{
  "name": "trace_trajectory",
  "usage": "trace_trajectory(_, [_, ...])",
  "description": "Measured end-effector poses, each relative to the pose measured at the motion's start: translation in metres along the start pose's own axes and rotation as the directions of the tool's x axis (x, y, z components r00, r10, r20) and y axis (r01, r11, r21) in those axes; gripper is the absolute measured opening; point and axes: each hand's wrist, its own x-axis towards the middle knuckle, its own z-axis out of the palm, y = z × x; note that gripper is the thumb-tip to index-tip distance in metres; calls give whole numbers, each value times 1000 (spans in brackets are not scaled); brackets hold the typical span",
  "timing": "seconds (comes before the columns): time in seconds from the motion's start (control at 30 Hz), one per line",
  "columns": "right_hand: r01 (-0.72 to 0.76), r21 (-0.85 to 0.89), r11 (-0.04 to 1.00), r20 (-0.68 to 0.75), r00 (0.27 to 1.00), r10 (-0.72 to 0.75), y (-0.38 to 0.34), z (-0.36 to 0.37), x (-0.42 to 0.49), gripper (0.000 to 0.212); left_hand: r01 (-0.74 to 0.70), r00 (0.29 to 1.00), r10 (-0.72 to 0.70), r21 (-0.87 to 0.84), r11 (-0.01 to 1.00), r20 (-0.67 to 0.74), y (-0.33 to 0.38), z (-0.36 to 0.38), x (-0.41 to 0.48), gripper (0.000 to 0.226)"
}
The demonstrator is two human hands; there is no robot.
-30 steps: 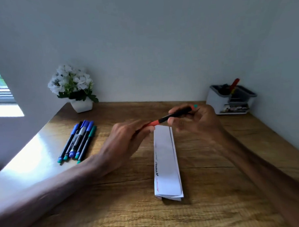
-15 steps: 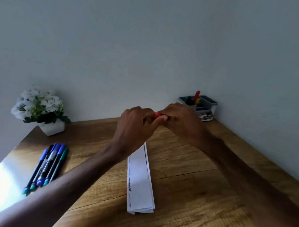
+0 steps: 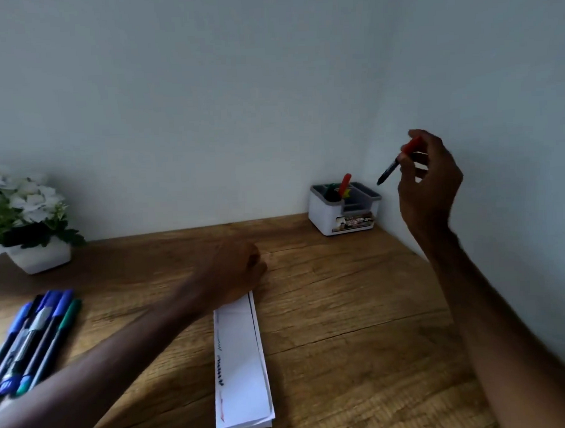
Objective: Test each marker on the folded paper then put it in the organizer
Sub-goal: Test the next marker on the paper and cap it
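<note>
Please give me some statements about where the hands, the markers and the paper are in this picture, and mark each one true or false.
1. The right hand holds a marker up beside the organizer. True.
2. The organizer is empty. False: a red marker already stands in it.
3. The left hand rests at the far end of the folded paper. True.
4. The folded paper has no marks. False: scribbles run along its left edge.
5. The other markers lie on the desk to the left. True.
</note>
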Motion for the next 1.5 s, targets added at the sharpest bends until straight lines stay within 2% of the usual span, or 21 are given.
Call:
trace_trajectory(0.13, [31, -73, 997, 72, 997, -26, 26, 20, 0, 26, -8, 1000, 7, 17, 1000, 26, 3, -1, 0, 35])
trace_trajectory(0.33, [-6, -193, 981, 202, 978, 46, 53, 35, -8, 27, -19, 1000, 19, 12, 1000, 6, 2, 0, 1, 29])
trace_trajectory(0.47, [-55, -213, 975, 241, 965, 107, 59, 35, -15, 27, -18, 1000, 18, -4, 1000, -12, -1, 3, 1, 26])
trace_trajectory(0.63, [-102, -221, 970, 245, 957, 156, 55, 33, -17, 38, -19, 1000, 19, -22, 1000, -20, -1, 4, 1, 21])
trace_trajectory(0.87, [148, -306, 941, 128, 985, -113, 21, 18, -23, 35, 5, 999, -4, 8, 1000, -44, 1, 5, -1, 18])
trace_trajectory(1.03, [266, -170, 949, 132, 960, -246, -26, 19, -37, 20, 31, 1000, -31, -11, 999, 1, 3, 0, -1, 19])
trace_trajectory(1.1, [304, -63, 951, 128, 947, -295, -57, 22, -47, 11, 69, 997, -71, -60, 996, -40, 5, -7, -2, 19])
trace_trajectory(1.17, [336, 57, 940, 194, 920, -340, -89, 29, -62, 7, 93, 985, -97, -35, 995, -145, 3, -18, -6, 19])
trace_trajectory(1.23, [346, 161, 925, 325, 866, -380, -117, 37, -82, 7, 146, 971, -139, 22, 989, -195, -4, -31, -17, 20])
trace_trajectory(1.33, [406, 242, 881, 477, 741, -473, -147, 47, -115, 8, 219, 953, -197, 72, 973, -228, -19, -47, -49, 22])
trace_trajectory(1.5, [462, 396, 794, 565, 558, -607, -169, 54, -153, 12, 219, 952, -166, 194, 956, -257, -34, -60, -112, 16])
